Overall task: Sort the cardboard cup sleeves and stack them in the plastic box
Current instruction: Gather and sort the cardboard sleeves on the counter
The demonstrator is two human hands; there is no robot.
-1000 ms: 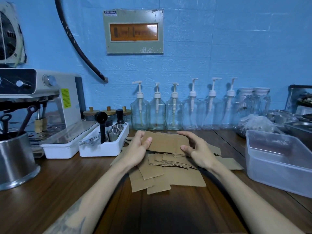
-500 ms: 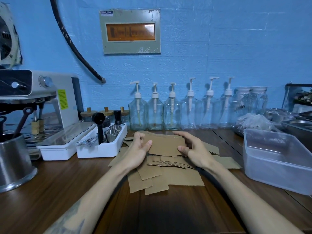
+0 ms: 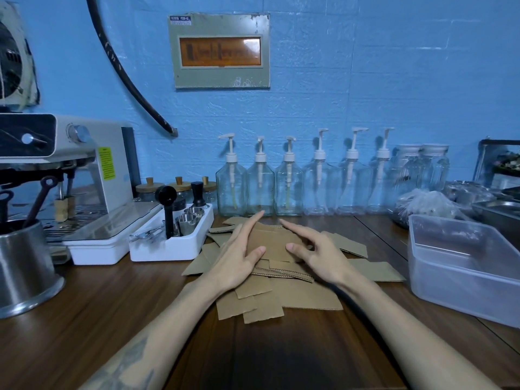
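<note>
Sleeves point(image 3: 281, 294): flat brown cardboard pieces, heaped loose and overlapping at bench point(image 3: 118, 311) centre, some fanned out toward the right. Top sleeve point(image 3: 274, 244) lying across the heap, between both hands.

Left hand point(image 3: 239, 257) laid on the heap's left side, fingers straight, index stretched toward the wall, thumb tip on the top sleeve. Grip released, nothing pinched.

Right hand point(image 3: 315, 254) laid on the heap's right side, index straight and pointing up-left, thumb tip pressing the top sleeve, other fingers loosely bent. Grip released too.

Box point(image 3: 464, 280): clear plastic, no lid, at bench right, near the heap but apart from it. No sleeves visible inside.

Also on bench: row of clear pump bottles point(image 3: 289, 178) along the blue wall behind the heap; white tray point(image 3: 168, 249) w/ small metal cups and a black-handled tool, just left of the heap; espresso machine point(image 3: 70, 170) farther left; steel pot point(image 3: 25, 266) at far left edge.
</note>
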